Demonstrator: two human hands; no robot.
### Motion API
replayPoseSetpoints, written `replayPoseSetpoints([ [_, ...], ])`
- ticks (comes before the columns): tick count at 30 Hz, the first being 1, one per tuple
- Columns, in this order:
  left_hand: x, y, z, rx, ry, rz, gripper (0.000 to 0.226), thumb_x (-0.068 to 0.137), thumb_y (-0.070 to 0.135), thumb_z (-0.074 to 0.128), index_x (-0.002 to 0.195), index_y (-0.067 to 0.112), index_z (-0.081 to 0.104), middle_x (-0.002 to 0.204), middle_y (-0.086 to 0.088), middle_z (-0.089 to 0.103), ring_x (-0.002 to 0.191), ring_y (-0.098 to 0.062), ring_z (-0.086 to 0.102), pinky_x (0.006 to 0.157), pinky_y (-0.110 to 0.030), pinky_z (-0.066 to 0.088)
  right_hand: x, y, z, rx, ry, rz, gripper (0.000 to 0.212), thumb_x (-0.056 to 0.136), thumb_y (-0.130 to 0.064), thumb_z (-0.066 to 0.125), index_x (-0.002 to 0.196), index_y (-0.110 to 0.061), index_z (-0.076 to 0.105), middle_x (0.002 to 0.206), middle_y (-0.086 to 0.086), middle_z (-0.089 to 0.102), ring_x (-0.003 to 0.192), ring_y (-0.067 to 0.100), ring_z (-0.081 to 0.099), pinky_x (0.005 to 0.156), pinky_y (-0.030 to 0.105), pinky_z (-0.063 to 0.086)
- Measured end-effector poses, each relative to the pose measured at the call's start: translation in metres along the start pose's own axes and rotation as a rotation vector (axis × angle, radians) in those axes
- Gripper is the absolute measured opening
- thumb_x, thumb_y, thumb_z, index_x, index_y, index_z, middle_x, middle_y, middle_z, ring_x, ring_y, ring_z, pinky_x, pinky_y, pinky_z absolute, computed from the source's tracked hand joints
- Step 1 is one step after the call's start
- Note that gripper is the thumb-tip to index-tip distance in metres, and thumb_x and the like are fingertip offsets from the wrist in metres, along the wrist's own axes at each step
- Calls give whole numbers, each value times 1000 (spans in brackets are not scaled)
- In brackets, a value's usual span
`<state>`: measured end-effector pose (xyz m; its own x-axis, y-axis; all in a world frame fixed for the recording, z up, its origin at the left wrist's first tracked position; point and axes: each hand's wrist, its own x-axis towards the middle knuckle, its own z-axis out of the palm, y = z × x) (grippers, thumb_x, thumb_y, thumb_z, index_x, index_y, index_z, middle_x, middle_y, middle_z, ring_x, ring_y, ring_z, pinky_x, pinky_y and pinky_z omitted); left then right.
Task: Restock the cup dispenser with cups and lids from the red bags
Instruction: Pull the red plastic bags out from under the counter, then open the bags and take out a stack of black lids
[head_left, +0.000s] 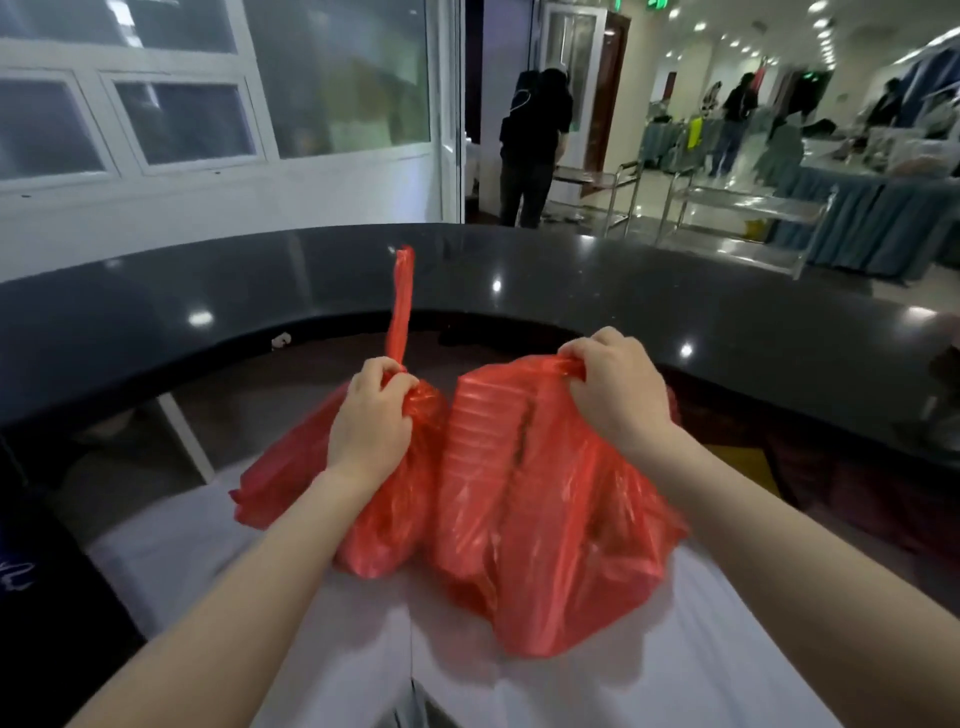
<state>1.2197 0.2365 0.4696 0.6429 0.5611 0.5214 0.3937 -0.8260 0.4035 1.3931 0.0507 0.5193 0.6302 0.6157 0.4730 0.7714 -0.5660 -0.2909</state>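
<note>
Red bags (545, 493) lie on the white surface (727, 649) directly below our grips, left hand (371, 415) clenching one knotted neck, right hand (618, 384) clenching the other's handle, ribbed stacks inside standing upright

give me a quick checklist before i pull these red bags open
1. Left hand gripping the neck of the left red bag: ok.
2. Right hand gripping the right red bag at its top: ok.
3. Both bags resting on the white surface: ok.
4. Bags opened: not ok, both tops bunched shut.
5. Cups or lids inside: ribbed stack shape shows through the right bag; left, cannot tell.
6. Cup dispenser within reach: cannot tell, not in view.
</note>
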Motion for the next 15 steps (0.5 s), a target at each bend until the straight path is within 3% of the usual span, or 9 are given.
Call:
replayPoseSetpoints([
  [4,-8,-13,37,-20,-102,28,50,79,2,62,128,9,57,139,-13,47,129,-31,44,109,-43,36,-12,0,32,-178,-130,-155,46,89,-32,57,134,-24,52,133,4,51,116,28,43,95,38,42],
  [9,-21,-42,67,88,-373,25,68,93,38,53,151,26,20,161,-1,9,148,-21,3,118,-45,6,-29,7,70,-287,-384,-160,65,92,-48,49,150,-29,27,161,5,10,144,28,15,114,42,26],
  [15,-26,-53,69,75,-474,13,70,94,53,42,152,34,8,161,2,-5,147,-18,-8,117,-44,-1,-33,21,71,-218,-292,-124,75,91,-63,40,152,-37,5,162,4,-10,148,27,-10,119,49,6],
])
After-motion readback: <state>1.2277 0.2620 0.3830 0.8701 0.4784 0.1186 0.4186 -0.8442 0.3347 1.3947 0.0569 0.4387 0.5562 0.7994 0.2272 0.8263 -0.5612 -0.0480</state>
